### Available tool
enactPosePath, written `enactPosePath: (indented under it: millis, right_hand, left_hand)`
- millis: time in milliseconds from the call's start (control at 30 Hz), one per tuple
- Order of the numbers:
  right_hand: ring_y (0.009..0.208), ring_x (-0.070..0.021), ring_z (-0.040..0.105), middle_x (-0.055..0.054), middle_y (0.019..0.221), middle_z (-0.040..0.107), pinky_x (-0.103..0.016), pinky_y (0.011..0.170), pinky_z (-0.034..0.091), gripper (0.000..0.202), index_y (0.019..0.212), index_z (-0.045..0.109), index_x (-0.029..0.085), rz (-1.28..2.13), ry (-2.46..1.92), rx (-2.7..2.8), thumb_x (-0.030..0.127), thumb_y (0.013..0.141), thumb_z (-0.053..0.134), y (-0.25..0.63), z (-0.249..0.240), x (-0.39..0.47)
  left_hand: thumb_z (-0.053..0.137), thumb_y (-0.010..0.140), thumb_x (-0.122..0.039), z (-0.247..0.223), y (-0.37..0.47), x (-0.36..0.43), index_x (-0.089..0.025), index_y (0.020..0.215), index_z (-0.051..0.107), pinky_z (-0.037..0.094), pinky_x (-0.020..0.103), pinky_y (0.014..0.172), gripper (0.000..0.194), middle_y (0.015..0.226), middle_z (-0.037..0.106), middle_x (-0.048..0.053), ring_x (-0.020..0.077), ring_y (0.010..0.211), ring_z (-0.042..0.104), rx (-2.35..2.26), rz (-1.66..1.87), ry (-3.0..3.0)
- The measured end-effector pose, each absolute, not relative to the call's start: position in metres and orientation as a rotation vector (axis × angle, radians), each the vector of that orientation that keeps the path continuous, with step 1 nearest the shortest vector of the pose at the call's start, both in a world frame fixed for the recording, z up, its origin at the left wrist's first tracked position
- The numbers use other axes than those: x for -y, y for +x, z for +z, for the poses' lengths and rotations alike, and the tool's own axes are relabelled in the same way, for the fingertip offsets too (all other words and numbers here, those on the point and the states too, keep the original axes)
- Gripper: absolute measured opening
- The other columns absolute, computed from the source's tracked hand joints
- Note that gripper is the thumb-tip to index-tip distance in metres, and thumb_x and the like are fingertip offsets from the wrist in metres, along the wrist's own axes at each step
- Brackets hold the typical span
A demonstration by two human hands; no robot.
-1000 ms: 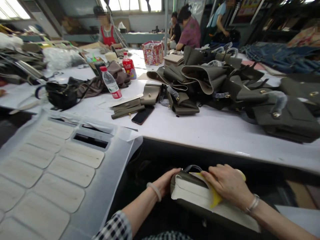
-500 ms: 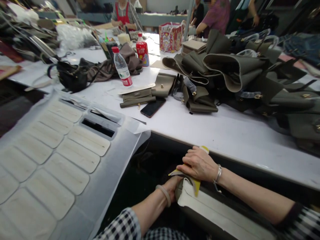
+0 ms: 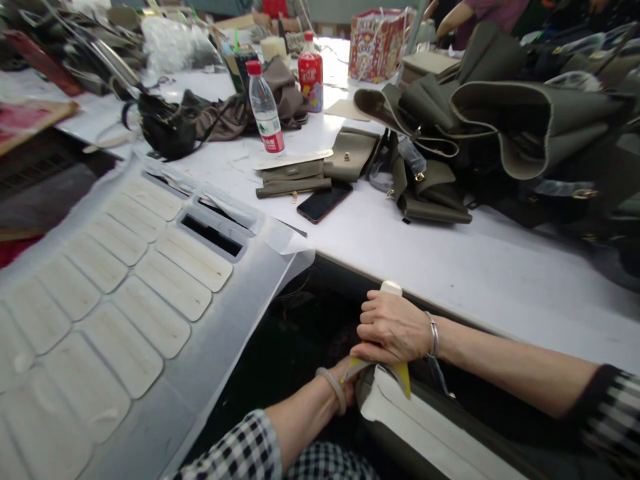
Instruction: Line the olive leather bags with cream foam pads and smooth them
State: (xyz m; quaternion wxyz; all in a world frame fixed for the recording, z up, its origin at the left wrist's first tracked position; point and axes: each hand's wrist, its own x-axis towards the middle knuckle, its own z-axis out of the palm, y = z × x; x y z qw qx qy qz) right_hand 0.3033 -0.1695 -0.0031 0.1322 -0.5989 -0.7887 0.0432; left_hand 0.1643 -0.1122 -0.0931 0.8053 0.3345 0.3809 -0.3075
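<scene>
My right hand (image 3: 395, 325) is closed around a yellow-edged, pale tool (image 3: 404, 379). Its pale rounded end sticks out above my fist, and curved yellow points show below. The tool lies against the near end of an olive-grey bag (image 3: 373, 417), over the corner of a long white panel (image 3: 425, 423) on it. My left hand (image 3: 346, 380) holds the same end of the bag from the left side; most of its fingers are hidden behind the tool and the bag. The bag runs from my hands toward the lower right, below the table edge.
At left lies a sheet with rows of pale rounded panels (image 3: 145, 317). Across the white table (image 3: 360, 263) are a phone (image 3: 325, 202), a small olive wallet (image 3: 295, 177), a water bottle (image 3: 265, 117), a red bottle (image 3: 311, 73) and a heap of olive bags (image 3: 500, 127). Other people work behind.
My right hand has turned the tool: its top now shows a pale rounded end, and its left point sits lower, by my left wrist. The camera view has tipped down and turned left.
</scene>
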Motion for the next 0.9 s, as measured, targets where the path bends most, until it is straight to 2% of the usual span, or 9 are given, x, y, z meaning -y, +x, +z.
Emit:
enactPosePath:
  millis: [100,200,267,333,400,500,633,733,900]
  right_hand:
    - [0.056,-0.0139,0.046,-0.001,0.056,0.06,-0.036,0.066,0.023,0.052,0.059,0.053,0.019,0.156,-1.695,2.311,0.051,0.099,0.042,0.304,-0.008,0.168]
    - [0.056,-0.0141,0.047,-0.001,0.056,0.061,-0.036,0.066,0.023,0.051,0.06,0.053,0.019,0.166,-1.68,2.326,0.05,0.099,0.042,0.304,-0.008,0.167]
    - [0.056,-0.0143,0.047,-0.002,0.057,0.061,-0.036,0.066,0.023,0.05,0.061,0.054,0.019,0.156,-1.688,2.326,0.049,0.099,0.042,0.303,-0.008,0.166]
    - [0.056,-0.0141,0.048,-0.002,0.058,0.063,-0.036,0.066,0.023,0.048,0.063,0.056,0.019,0.15,-1.7,2.316,0.047,0.1,0.042,0.302,-0.007,0.166]
    - [0.056,-0.0139,0.048,-0.002,0.059,0.064,-0.036,0.066,0.022,0.049,0.064,0.057,0.019,0.152,-1.709,2.3,0.046,0.101,0.039,0.302,-0.007,0.166]
    - [0.055,-0.0139,0.048,-0.003,0.058,0.064,-0.035,0.066,0.023,0.05,0.063,0.057,0.019,0.172,-1.701,2.303,0.043,0.102,0.037,0.302,-0.007,0.166]
    - [0.054,-0.014,0.046,-0.003,0.056,0.062,-0.035,0.067,0.023,0.05,0.059,0.055,0.019,0.168,-1.693,2.32,0.04,0.102,0.038,0.303,-0.008,0.169]
    - [0.054,-0.0142,0.046,-0.003,0.056,0.062,-0.035,0.067,0.023,0.05,0.06,0.055,0.019,0.148,-1.703,2.31,0.04,0.102,0.039,0.302,-0.008,0.171]
    - [0.054,-0.014,0.045,-0.003,0.057,0.062,-0.035,0.066,0.022,0.049,0.059,0.054,0.019,0.136,-1.738,2.279,0.038,0.101,0.039,0.3,-0.008,0.175]
  left_hand:
    - [0.051,0.088,-0.025,-0.092,0.164,0.114,-0.016,0.062,0.045,0.046,0.025,0.061,0.027,0.055,0.044,0.001,0.0143,0.058,0.052,-0.894,-0.617,0.738]
    - [0.06,0.083,-0.022,-0.086,0.158,0.107,-0.015,0.063,0.052,0.048,0.028,0.07,0.022,0.062,0.053,0.003,0.0177,0.069,0.057,-0.905,-0.462,0.882]
    - [0.065,0.081,-0.022,-0.075,0.15,0.096,-0.013,0.076,0.061,0.048,0.028,0.083,0.011,0.082,0.065,0.006,0.0212,0.089,0.06,-0.859,-0.292,1.005]
    - [0.06,0.089,-0.031,-0.059,0.138,0.083,-0.012,0.103,0.066,0.044,0.028,0.097,0.024,0.109,0.068,0.007,0.0221,0.11,0.058,-0.784,-0.132,1.086]
    - [0.045,0.098,-0.044,-0.039,0.125,0.072,-0.014,0.128,0.059,0.036,0.029,0.11,0.045,0.132,0.061,0.007,0.0197,0.126,0.052,-0.693,-0.039,1.165]
    - [0.035,0.101,-0.052,-0.012,0.11,0.07,-0.018,0.143,0.048,0.024,0.03,0.12,0.056,0.149,0.046,0.005,0.0175,0.14,0.039,-0.473,-0.144,1.398]
    - [0.031,0.101,-0.053,0.0,0.105,0.079,-0.018,0.15,0.036,0.026,0.037,0.121,0.06,0.154,0.039,0.009,0.023,0.144,0.033,-0.349,-0.315,1.6]
    - [0.03,0.099,-0.058,-0.003,0.104,0.081,-0.014,0.155,0.027,0.019,0.047,0.123,0.071,0.159,0.027,0.014,0.0299,0.15,0.017,-0.378,-0.387,1.719]
    - [0.018,0.097,-0.065,-0.002,0.103,0.078,-0.01,0.157,0.014,0.004,0.048,0.125,0.083,0.163,0.012,0.01,0.0263,0.151,-0.007,-0.375,-0.589,1.872]
